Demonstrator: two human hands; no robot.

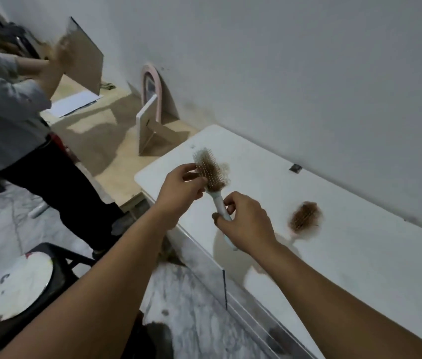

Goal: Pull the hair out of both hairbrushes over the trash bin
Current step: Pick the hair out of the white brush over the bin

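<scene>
My right hand (246, 220) grips the pale blue handle of a hairbrush (211, 173) and holds it upright above the white table (347, 244). Brown hair is tangled through its bristles. My left hand (181, 186) reaches the left side of the brush head, its fingers curled at the hair there. A second hairbrush (304, 216), thick with brown hair, lies on the table to the right of my right hand. No trash bin can be made out with certainty.
A person in a grey top and dark trousers (23, 141) stands at the left by a wooden surface (116, 141) holding a pink arched mirror (152, 92) and cardboard pieces. A round white-topped black stool (20, 283) stands at lower left on the marbled floor.
</scene>
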